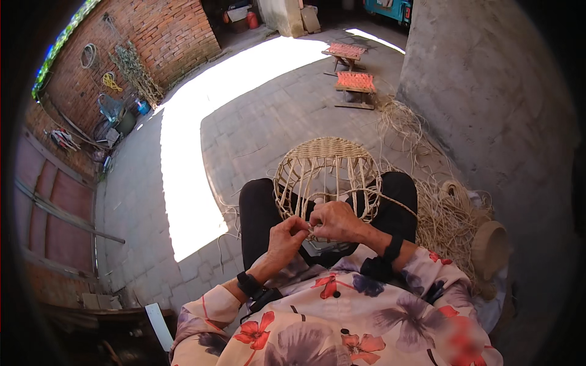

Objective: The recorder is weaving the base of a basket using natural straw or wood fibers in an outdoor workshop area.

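A half-woven basket (327,147) of pale straw-coloured cord rests between my knees, its dense weave on the far side and its open ribs toward me. At its near rim my left hand (284,241) pinches the cord between thumb and forefinger. Just beside it, almost touching, my right hand (337,221) is closed at the same spot with its fingers bent inward. The fingers hide most of the cord there. A loose strand (400,206) runs from the basket over my right thigh toward the heap of cord.
To my right a big tangle of cord (448,226) lies along the grey wall (494,91), with a pale round woven piece (490,249) beside it. Two low stools with red woven seats (354,81) stand ahead. A brick wall (155,39) and a reddish door (55,201) are at left.
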The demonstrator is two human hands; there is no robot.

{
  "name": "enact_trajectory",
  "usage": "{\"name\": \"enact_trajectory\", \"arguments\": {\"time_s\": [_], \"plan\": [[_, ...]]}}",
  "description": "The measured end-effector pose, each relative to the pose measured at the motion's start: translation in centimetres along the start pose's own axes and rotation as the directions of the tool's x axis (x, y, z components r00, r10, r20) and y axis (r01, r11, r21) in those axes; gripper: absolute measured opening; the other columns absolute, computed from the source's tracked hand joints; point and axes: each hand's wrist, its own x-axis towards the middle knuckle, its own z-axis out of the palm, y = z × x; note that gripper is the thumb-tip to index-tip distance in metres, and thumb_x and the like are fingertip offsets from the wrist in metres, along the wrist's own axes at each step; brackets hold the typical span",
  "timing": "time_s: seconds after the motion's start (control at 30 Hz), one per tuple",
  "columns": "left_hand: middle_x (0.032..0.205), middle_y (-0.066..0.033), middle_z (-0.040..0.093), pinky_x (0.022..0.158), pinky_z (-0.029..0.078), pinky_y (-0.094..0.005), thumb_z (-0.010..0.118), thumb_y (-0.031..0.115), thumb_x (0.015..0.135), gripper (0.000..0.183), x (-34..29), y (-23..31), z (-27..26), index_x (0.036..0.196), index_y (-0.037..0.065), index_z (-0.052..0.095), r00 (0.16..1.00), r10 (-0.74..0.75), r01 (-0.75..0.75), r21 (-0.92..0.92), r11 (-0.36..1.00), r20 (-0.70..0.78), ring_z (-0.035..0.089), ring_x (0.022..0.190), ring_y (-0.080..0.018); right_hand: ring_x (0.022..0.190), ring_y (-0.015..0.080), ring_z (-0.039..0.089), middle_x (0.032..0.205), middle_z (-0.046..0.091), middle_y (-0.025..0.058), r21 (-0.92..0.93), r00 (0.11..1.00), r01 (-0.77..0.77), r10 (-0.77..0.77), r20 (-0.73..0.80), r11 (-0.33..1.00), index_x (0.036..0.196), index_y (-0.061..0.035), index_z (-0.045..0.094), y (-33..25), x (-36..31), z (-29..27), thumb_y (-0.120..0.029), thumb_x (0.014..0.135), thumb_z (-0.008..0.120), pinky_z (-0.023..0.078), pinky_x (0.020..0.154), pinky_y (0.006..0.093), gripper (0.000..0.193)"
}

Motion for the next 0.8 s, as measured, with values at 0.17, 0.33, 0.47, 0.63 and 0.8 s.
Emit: {"name": "enact_trajectory", "arguments": {"time_s": [0.17, 0.33, 0.47, 0.63, 0.8], "plan": [[0.075, -0.0068, 0.065, 0.061, 0.052, -0.0356, 0.069, 0.007, 0.079, 0.012, 0.4, 1.0, 0.0, 0.090, 0.008, 0.064, 0.982, 0.179, -0.157, 0.269, 0.950, -0.058, 0.065, 0.066, -0.0231, 0.082, 0.0316, 0.068, 0.083, 0.069, 0.0102, 0.016, 1.000, -0.006, 0.007, -0.025, 1.000, 0.082, -0.0098, 0.074, 0.1, -0.2, 0.0, -0.024, 0.066, 0.074, 0.053, 0.073, 0.0413, 0.022], [0.074, -0.0078, 0.064, 0.063, 0.052, -0.0396, 0.070, 0.007, 0.077, 0.012, 1.3, 1.6, -0.7, 0.086, 0.009, 0.062, 0.955, 0.296, -0.281, 0.366, 0.887, 0.016, 0.065, 0.069, -0.0280, 0.082, 0.0311, 0.068, 0.083, 0.069, 0.0099, 0.027, 0.998, -0.041, 0.042, -0.039, 0.999, 0.083, -0.0104, 0.074, -0.1, -0.2, -0.4, -0.025, 0.066, 0.073, 0.052, 0.073, 0.0413, 0.023], [0.069, -0.0087, 0.058, 0.058, 0.049, -0.0388, 0.070, 0.006, 0.077, 0.012, 1.6, 2.3, -0.7, 0.085, 0.008, 0.061, 0.819, 0.572, -0.527, 0.459, 0.715, 0.049, 0.061, 0.062, -0.0295, 0.081, 0.0313, 0.067, 0.084, 0.069, 0.0100, 0.049, 0.998, -0.044, 0.046, -0.041, 0.998, 0.082, -0.0104, 0.074, 0.6, 0.1, 0.1, -0.025, 0.067, 0.072, 0.052, 0.072, 0.0417, 0.021], [0.067, -0.0092, 0.054, 0.057, 0.048, -0.0416, 0.068, 0.009, 0.076, 0.014, 0.5, 2.1, -1.4, 0.082, 0.008, 0.056, 0.920, 0.358, -0.393, 0.353, 0.849, 0.162, 0.060, 0.061, -0.0320, 0.081, 0.0315, 0.067, 0.083, 0.069, 0.0102, 0.015, 0.998, -0.021, 0.022, -0.054, 1.000, 0.081, -0.0110, 0.074, 0.5, -0.1, 0.6, -0.023, 0.067, 0.070, 0.052, 0.073, 0.0427, 0.019], [0.071, -0.0066, 0.058, 0.056, 0.048, -0.0421, 0.066, 0.016, 0.077, 0.015, -0.7, 1.8, -6.6, 0.084, 0.011, 0.054, 0.934, 0.297, -0.326, 0.809, 0.490, 0.196, 0.064, 0.065, -0.0297, 0.081, 0.0321, 0.066, 0.082, 0.068, 0.0105, -0.032, 0.999, -0.018, 0.017, -0.038, 0.999, 0.077, -0.0103, 0.073, 0.1, -0.2, 0.5, -0.022, 0.067, 0.069, 0.052, 0.073, 0.0438, 0.016]]}}
